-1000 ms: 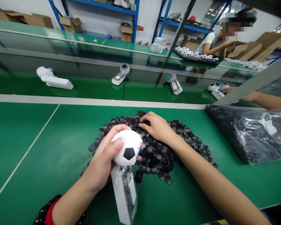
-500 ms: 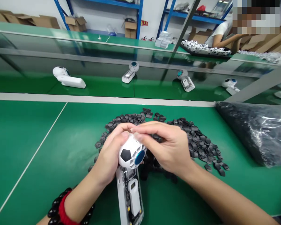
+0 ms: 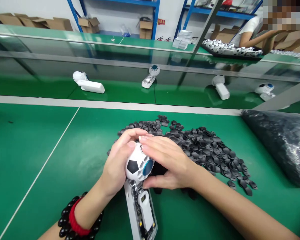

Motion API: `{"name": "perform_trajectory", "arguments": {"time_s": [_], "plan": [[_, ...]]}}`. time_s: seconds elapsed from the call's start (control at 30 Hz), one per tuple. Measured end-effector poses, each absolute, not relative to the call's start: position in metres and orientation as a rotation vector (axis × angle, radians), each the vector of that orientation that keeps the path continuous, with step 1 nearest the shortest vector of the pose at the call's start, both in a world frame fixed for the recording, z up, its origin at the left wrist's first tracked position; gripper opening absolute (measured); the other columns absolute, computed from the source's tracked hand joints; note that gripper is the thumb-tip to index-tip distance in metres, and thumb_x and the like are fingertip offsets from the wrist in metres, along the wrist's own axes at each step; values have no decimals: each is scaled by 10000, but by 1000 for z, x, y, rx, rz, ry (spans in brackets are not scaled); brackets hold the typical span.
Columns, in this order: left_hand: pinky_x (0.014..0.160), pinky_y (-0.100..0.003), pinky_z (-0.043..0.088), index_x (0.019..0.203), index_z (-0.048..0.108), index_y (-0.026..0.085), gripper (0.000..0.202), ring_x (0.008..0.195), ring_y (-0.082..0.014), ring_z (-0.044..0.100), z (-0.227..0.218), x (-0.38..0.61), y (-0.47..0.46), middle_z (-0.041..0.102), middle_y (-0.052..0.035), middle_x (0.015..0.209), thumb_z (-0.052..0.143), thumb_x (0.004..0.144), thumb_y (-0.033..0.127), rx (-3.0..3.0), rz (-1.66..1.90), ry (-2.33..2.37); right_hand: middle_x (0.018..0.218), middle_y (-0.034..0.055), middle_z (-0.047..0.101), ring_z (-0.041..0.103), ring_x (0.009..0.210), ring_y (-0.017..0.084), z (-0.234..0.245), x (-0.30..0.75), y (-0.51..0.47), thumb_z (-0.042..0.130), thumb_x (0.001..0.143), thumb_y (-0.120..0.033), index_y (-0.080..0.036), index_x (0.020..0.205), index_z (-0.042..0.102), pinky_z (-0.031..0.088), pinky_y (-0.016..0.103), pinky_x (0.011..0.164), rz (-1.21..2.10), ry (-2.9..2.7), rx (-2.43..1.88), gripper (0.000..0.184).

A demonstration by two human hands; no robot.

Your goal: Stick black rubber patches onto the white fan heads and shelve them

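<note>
A white device with a soccer-ball head [image 3: 135, 156] and a handle [image 3: 146, 210] is upright between my hands. The handle's clear side shows inner parts and a white oblong piece. Black pentagons mark the ball, and a blue disc [image 3: 148, 167] faces right. My left hand [image 3: 118, 163] is wrapped round the ball's left side, with the thumb on top. My right hand [image 3: 170, 161] is curved against its right side, fingers across the top and thumb below the disc. Just beyond my hands lies a heap of small black pentagonal pieces [image 3: 207, 146], partly hidden by them.
A dark plastic bag [image 3: 282, 146] lies at the right. Past the pale ledge [image 3: 115, 105], similar devices [image 3: 150, 77] lie on a green strip. At the back right, a person [image 3: 252, 33] is near a black tray of white balls [image 3: 232, 50]. A slanted metal post [image 3: 207, 26] rises there.
My right hand has gone from a fingertip pinch at the ball's top to lying along its side, thumb lower. My left hand keeps its hold. The view has shifted slightly left.
</note>
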State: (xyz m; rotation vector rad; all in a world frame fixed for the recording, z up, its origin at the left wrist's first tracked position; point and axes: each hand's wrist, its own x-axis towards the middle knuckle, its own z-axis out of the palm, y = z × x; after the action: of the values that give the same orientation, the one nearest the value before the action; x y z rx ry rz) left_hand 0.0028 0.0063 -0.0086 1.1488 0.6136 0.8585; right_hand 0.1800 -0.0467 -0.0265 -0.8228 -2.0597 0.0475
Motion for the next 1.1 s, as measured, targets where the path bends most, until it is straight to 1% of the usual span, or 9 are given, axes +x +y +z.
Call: {"name": "perform_trajectory", "arguments": {"time_s": [0.13, 0.27, 0.4, 0.53, 0.6, 0.7, 0.87, 0.97, 1.1], "plan": [[985, -308, 489, 1097, 689, 252, 241, 1143, -227, 645, -7, 3, 4, 715, -9, 1163, 538, 961, 382, 1204, 857, 587, 1383, 198, 636, 541, 1381, 194, -26, 178, -48, 605, 1009, -423, -131, 1460, 447, 453, 374, 1150, 20, -2034, -855, 559], [984, -279, 481, 1112, 695, 273, 238, 1129, -199, 641, -5, 1, 4, 719, 13, 1159, 523, 977, 366, 1294, 900, 643, 1339, 189, 658, 559, 1356, 258, -25, 170, -54, 600, 1011, -375, -144, 1465, 466, 511, 433, 1096, -61, -1986, -907, 527], [1005, -243, 467, 1128, 713, 292, 258, 1140, -168, 641, -2, -3, 2, 735, 40, 1178, 491, 1001, 321, 1425, 967, 683, 1277, 139, 694, 639, 1214, 271, -24, 161, -59, 564, 1023, -348, -188, 1475, 474, 540, 453, 1007, -34, -1910, -989, 488], [1068, -247, 455, 1115, 759, 289, 306, 1223, -172, 634, 3, -7, 0, 740, 51, 1247, 483, 988, 255, 1536, 1024, 630, 1246, 123, 717, 671, 1106, 256, -25, 156, -59, 532, 1039, -348, -207, 1462, 484, 524, 423, 891, -49, -1872, -1017, 448], [1025, -241, 489, 1085, 783, 308, 319, 1147, -166, 678, 6, -8, -1, 766, 61, 1186, 493, 977, 233, 1598, 1031, 599, 1191, 111, 740, 686, 1033, 239, -25, 155, -59, 522, 1044, -350, -194, 1443, 494, 503, 399, 819, -64, -1869, -972, 430], [891, -237, 548, 1027, 804, 353, 327, 969, -157, 729, 8, -11, -3, 799, 71, 1034, 517, 956, 214, 1616, 1034, 606, 1145, 97, 757, 689, 885, 208, -24, 154, -58, 541, 1033, -326, -175, 1388, 525, 444, 381, 711, -94, -1863, -934, 386], [847, -302, 583, 948, 828, 335, 299, 917, -206, 744, 8, -10, -6, 808, 19, 986, 549, 923, 228, 1551, 1015, 613, 1036, 90, 778, 678, 773, 181, -21, 154, -59, 539, 1030, -318, -142, 1258, 581, 397, 376, 666, -176, -1877, -886, 291], [821, -312, 592, 906, 835, 294, 270, 874, -218, 748, 8, -7, -6, 810, -11, 953, 571, 893, 234, 1503, 1023, 592, 1018, 98, 777, 686, 797, 171, -22, 157, -58, 551, 1023, -308, -122, 1211, 598, 413, 367, 688, -195, -1892, -859, 269], [805, -318, 597, 857, 832, 240, 231, 856, -234, 750, 9, -5, -3, 810, -38, 915, 602, 857, 253, 1442, 1026, 565, 1055, 116, 772, 709, 926, 190, -21, 157, -58, 563, 1019, -286, -102, 1308, 561, 447, 364, 746, -220, -1922, -865, 343]]}}
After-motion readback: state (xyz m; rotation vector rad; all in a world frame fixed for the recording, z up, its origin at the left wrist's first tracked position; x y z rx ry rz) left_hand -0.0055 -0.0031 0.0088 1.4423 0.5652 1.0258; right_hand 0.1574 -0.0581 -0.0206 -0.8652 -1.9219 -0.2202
